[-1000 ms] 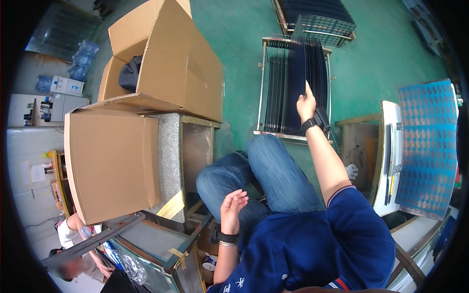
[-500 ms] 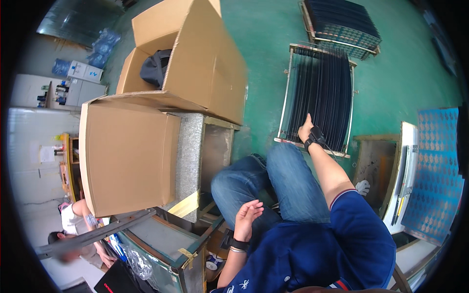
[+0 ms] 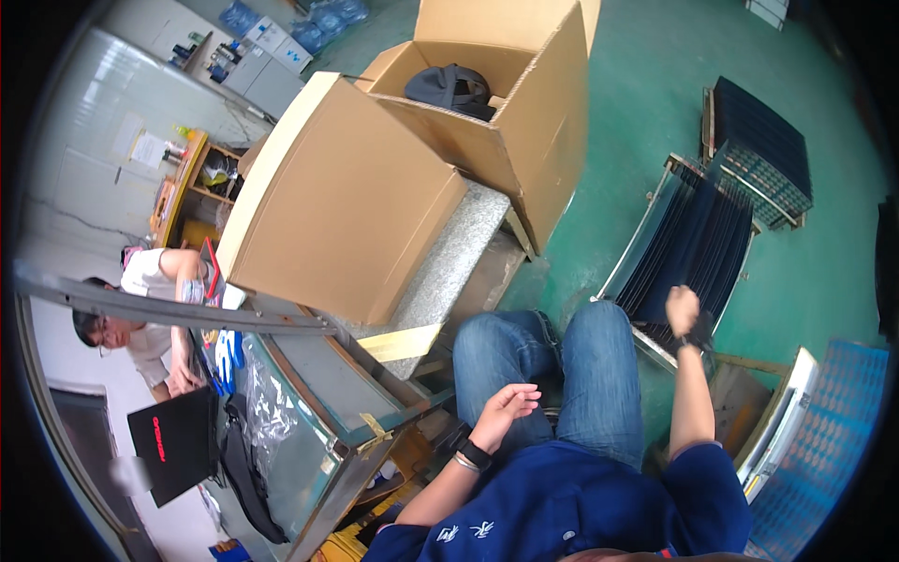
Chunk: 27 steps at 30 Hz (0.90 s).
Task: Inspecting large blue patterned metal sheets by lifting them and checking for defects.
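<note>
Right fingers (image 3: pixel 680 302) near dark panels (image 3: pixel 672 245)

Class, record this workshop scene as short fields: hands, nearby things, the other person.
Left hand: over the blue jeans, nothing visible in it
Right hand: by the dark sheets; contact and grip unclear
Dark sheets: side by side in a rack
Cardboard box: open, dark bag inside
Other person: far left, near a black laptop

Dark sheets (image 3: pixel 682 245) crowd just ahead of the right hand (image 3: pixel 684 311). Denim-clad thighs (image 3: pixel 601 384) separate it from the left hand (image 3: pixel 506 414), whose forward-left side a cardboard box (image 3: pixel 332 201) blocks. Green floor (image 3: pixel 618 122) opens beyond.
</note>
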Motion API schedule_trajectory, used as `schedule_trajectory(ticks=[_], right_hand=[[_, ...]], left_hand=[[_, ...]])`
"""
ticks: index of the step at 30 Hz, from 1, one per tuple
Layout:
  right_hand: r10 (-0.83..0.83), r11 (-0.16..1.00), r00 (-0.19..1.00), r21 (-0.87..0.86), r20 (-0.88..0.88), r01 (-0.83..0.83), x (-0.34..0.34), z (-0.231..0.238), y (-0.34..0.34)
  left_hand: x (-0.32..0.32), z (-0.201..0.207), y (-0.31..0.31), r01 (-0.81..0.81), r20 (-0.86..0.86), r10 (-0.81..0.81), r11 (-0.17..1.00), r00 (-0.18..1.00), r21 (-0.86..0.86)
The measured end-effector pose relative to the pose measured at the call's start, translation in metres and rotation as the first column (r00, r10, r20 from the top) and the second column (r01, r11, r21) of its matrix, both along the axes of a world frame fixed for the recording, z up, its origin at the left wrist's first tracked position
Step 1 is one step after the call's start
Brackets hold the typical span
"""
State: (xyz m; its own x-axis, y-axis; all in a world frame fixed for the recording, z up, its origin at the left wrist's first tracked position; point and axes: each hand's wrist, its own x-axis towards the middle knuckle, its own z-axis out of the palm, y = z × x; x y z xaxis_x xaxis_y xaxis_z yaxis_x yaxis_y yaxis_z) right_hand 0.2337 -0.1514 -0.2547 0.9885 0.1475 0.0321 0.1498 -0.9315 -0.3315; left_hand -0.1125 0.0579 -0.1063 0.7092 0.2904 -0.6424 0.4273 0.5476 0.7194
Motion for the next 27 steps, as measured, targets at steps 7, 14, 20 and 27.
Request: schedule_trajectory(ticks=[7,14,20,27], right_hand=[[0.110,0.458,0.969,0.877,-0.219,0.147,-0.040,0.206,-0.126],[0.149,-0.052,0.943,0.950,-0.297,0.307,-0.137,0.215,-0.092],[0.642,-0.024,0.692,0.894,-0.329,0.447,-0.203,0.208,-0.020],[0.493,-0.291,0.818,0.830,-0.297,0.476,-0.167,0.218,-0.020]], left_hand=[[0.016,0.002,-0.008,0.118,0.192,-0.120,0.993,0.974,0.018],[0.064,0.054,-0.041,0.267,0.590,-0.172,0.960,0.789,-0.078],[0.063,0.094,-0.044,-0.022,0.644,0.332,0.898,0.689,-0.440],[0.034,0.087,-0.017,-0.211,0.651,0.296,0.955,0.699,-0.208]])
